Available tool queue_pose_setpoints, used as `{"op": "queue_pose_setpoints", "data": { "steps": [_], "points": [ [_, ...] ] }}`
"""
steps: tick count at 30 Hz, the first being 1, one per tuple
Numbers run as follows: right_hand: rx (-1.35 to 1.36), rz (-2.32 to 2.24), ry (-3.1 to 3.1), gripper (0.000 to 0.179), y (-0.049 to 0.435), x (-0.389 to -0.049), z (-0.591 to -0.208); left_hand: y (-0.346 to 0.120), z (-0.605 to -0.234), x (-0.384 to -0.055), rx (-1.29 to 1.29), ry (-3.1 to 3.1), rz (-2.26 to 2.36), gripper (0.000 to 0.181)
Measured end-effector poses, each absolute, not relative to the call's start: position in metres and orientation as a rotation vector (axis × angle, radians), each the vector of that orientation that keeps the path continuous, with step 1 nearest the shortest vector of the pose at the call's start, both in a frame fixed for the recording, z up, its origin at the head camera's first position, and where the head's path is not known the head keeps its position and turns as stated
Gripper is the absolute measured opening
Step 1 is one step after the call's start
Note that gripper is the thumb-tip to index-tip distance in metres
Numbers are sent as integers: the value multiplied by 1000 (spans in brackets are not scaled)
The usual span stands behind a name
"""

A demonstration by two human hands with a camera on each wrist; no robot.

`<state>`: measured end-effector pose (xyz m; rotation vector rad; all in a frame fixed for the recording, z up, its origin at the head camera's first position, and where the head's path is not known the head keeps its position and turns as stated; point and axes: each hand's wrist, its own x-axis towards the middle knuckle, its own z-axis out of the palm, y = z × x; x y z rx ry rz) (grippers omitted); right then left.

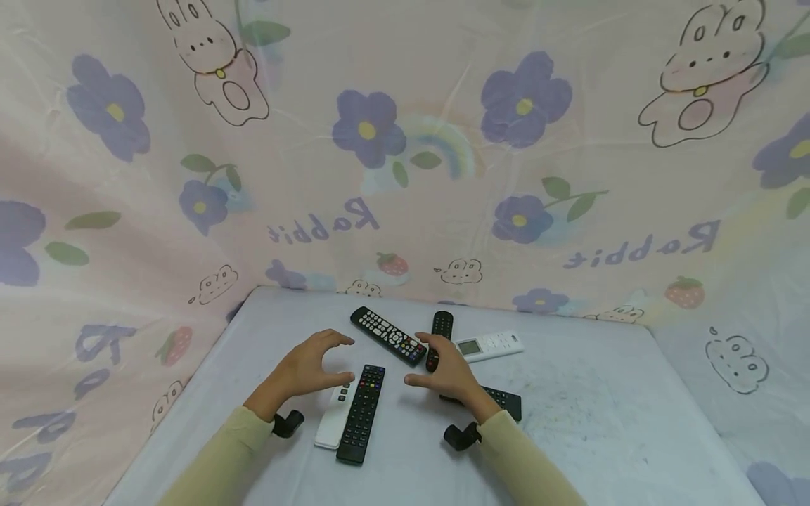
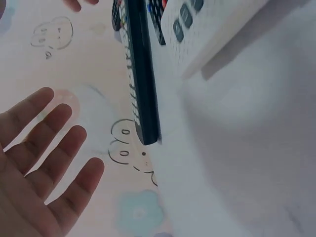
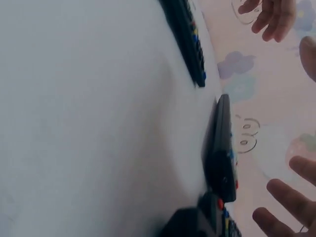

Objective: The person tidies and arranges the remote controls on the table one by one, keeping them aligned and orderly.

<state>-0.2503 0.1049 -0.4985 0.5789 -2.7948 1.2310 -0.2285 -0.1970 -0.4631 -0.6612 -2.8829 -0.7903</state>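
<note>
My left hand (image 1: 308, 367) hovers over the table, fingers apart and gently bent, holding nothing. Below it lie a white remote control (image 1: 330, 425) and a long black remote (image 1: 361, 418), side by side and touching or nearly so. Facing it, my right hand (image 1: 448, 369) is likewise raised with nothing in its grasp. It partly hides a small black remote (image 1: 442, 325) and another black remote (image 1: 506, 402). Between and behind the hands, a black remote with white buttons (image 1: 387, 335) lies slantwise. The left wrist view shows spread fingers (image 2: 74, 185) apart from the remotes.
A white remote with a small display (image 1: 496, 346) lies at the back right, behind my right hand. The white-covered table (image 1: 601, 422) meets a patterned cloth (image 1: 436, 211) at its back and sides. Black wrist cameras (image 1: 462, 437) stick out below both wrists.
</note>
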Motion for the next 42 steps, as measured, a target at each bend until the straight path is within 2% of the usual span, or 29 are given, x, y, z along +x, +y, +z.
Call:
{"op": "queue_pose_setpoints", "data": {
  "steps": [7, 22, 32, 42],
  "points": [
    [504, 1030, -2841, 81, 107, -262, -507, -200, -463, -257, -647, -2899, -925, 69],
    [309, 786, -2895, 74, 102, -275, -518, -201, -492, -323, -514, -2944, -1138, 71],
    [280, 682, -2874, 69, 98, -281, -526, -197, -501, -346, -366, -3016, -1207, 74],
    [291, 651, -2852, 66, 95, -279, -525, -195, -510, -368, -327, -3079, -1192, 81]
  ]
}}
